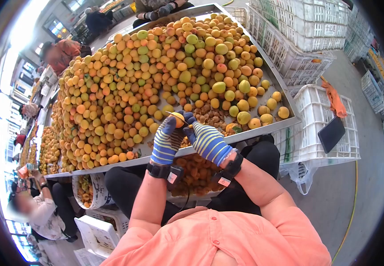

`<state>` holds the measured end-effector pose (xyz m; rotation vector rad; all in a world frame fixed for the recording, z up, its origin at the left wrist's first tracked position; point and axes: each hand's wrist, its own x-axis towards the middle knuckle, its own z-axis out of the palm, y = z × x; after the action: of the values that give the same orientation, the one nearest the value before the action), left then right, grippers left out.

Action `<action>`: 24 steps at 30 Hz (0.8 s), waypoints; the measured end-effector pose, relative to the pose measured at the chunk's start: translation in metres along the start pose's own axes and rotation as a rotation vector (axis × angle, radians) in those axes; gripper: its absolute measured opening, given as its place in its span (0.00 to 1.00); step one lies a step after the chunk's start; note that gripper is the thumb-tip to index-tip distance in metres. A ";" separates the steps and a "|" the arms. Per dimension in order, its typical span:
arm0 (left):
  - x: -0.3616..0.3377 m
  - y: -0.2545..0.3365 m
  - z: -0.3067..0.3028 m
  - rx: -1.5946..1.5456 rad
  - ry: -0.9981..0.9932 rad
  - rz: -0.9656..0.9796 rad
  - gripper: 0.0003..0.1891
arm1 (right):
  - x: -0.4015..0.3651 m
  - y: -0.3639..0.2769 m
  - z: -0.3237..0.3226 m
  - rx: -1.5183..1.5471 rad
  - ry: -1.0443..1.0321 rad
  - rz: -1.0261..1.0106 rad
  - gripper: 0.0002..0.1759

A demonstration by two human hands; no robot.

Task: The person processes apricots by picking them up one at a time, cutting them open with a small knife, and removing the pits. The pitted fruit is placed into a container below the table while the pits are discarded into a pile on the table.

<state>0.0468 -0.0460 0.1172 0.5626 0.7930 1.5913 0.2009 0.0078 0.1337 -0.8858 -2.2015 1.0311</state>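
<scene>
My left hand (167,141), in a blue-and-yellow striped glove, is closed around a yellow-orange apricot (177,119) above the table's near edge. A thin knife blade (182,119) lies across this fruit. My right hand (208,140), gloved alike, is closed on the knife, its handle hidden by the fingers. The two hands nearly touch. Just beyond them, a large heap of apricots (121,93) covers the metal-rimmed table (269,129). Brownish fruit scraps (210,116) lie close to my right fingers. Below the hands, between my knees, is a mass of split apricots (200,173).
White plastic crates (298,26) are stacked at right. One crate (320,133) carries an orange glove (334,98) and a dark flat object (331,134). A white bucket (95,190) stands under the table. Another person (45,213) sits at left; others work farther back.
</scene>
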 end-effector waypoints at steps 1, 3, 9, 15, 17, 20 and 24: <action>0.002 0.000 0.000 0.027 -0.006 0.017 0.30 | 0.001 0.003 -0.001 -0.052 -0.027 0.009 0.19; 0.006 0.006 0.000 0.265 0.006 0.060 0.28 | 0.000 0.009 0.003 -0.141 -0.078 0.031 0.20; 0.001 0.010 0.022 0.159 0.036 0.188 0.29 | 0.001 0.012 0.003 -0.133 -0.061 0.024 0.20; 0.004 -0.002 0.006 -0.391 0.060 -0.194 0.31 | -0.001 0.006 0.003 -0.174 -0.105 0.047 0.18; 0.007 -0.003 0.003 -0.272 -0.047 -0.116 0.28 | 0.000 0.004 0.006 -0.176 -0.101 0.075 0.18; 0.007 -0.005 0.005 0.301 0.133 0.087 0.25 | -0.001 0.004 0.005 -0.182 -0.114 0.098 0.18; 0.009 -0.013 -0.001 0.203 0.154 0.170 0.25 | -0.001 0.007 0.004 -0.109 -0.093 0.058 0.19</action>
<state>0.0531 -0.0370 0.1066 0.6736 1.0543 1.7366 0.2009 0.0088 0.1255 -0.9726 -2.3407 1.0056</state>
